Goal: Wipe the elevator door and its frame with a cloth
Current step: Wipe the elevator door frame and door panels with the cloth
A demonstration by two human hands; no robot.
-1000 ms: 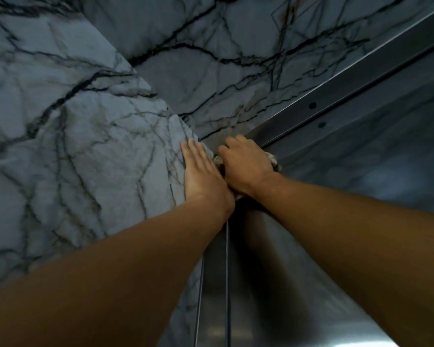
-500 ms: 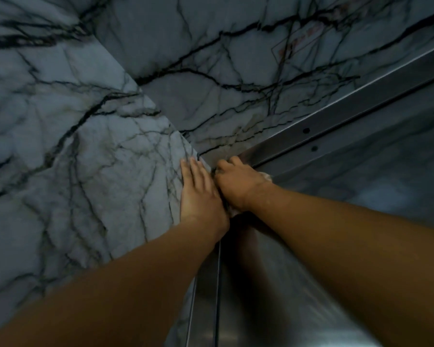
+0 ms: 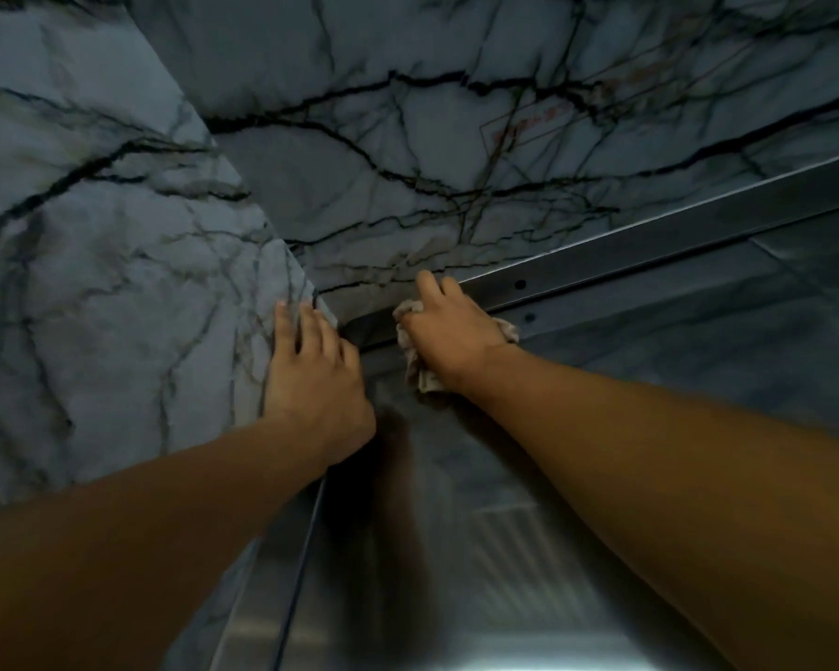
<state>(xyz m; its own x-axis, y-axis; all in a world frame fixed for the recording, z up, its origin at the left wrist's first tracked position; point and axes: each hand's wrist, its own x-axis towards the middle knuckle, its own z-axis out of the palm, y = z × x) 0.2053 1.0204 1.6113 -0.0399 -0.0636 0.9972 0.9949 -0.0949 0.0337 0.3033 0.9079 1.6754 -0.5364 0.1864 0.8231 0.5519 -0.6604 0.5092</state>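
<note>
Your right hand [image 3: 451,339] is closed over the cloth [image 3: 420,368], palm pressing it flat against the metal, with crumpled ends of the fabric showing at the fingers and below the heel of the hand. Half a second ago this hand sat tight against your left one in the top corner; now it has slid to the right, and a clear gap of bare metal shows between the two. Your fingertips reach up onto the top frame bar [image 3: 650,249], just left of its small dark holes, so the cloth is working where the door [image 3: 456,549] meets that bar.

Your left hand [image 3: 318,375] holds nothing. It lies open and flat, fingers spread a little, on the edge of the marble wall [image 3: 107,293] beside the side frame strip [image 3: 291,549], much where it was a second ago; it looks like a brace while you stretch upward.

The shift suggests the corner has had its pass and the stroke is heading along the top of the opening. The long run of bar to the right looks untouched, as does most of the door face below your arms, so most of the job seems to be left. Whether the corner is truly clean you cannot judge in this dim light.
</note>
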